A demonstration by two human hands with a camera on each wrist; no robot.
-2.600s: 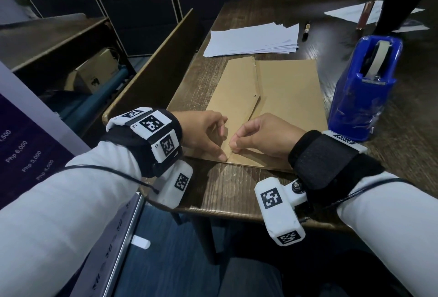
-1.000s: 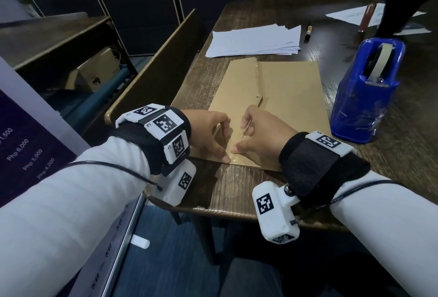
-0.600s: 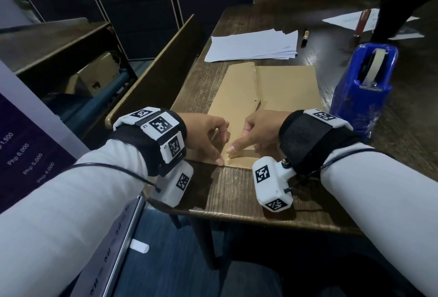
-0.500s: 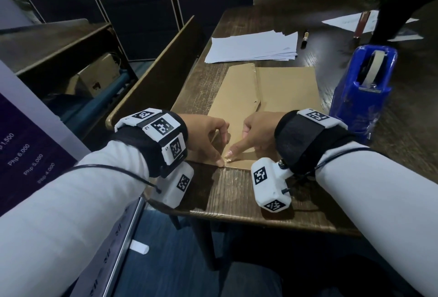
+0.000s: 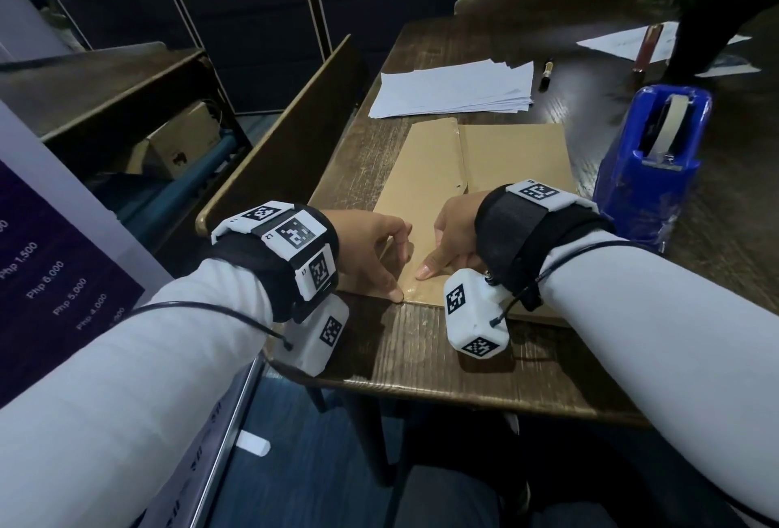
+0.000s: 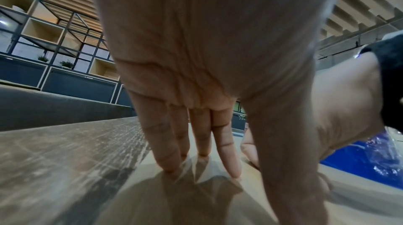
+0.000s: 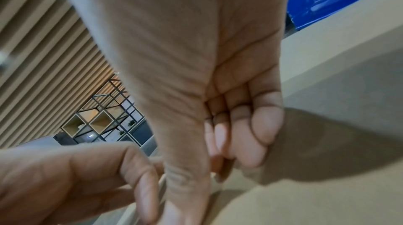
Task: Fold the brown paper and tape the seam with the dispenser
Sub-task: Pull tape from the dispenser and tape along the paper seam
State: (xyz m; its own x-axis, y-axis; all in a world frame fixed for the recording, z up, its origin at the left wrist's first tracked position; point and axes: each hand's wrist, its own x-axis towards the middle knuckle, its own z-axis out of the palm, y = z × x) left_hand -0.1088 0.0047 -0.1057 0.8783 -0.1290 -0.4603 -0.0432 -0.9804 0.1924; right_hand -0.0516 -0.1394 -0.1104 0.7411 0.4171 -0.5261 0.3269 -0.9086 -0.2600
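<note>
Left of the blue tape dispenser (image 5: 651, 165), the folded brown paper (image 5: 514, 156) lies flat on the desk (image 5: 421, 350).

Risk: if pressure slips, the flap may spring up and the seam gape or crease.

Left hand (image 5: 366, 245): fingers (image 6: 225, 151) straight, tips pressing the paper.

Right hand (image 5: 455, 232): fingers curled in, thumb on the seam, gripping nothing.

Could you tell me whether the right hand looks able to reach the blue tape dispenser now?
Probably yes: the dispenser stands close by the right hand, with only flat brown paper between.
</note>
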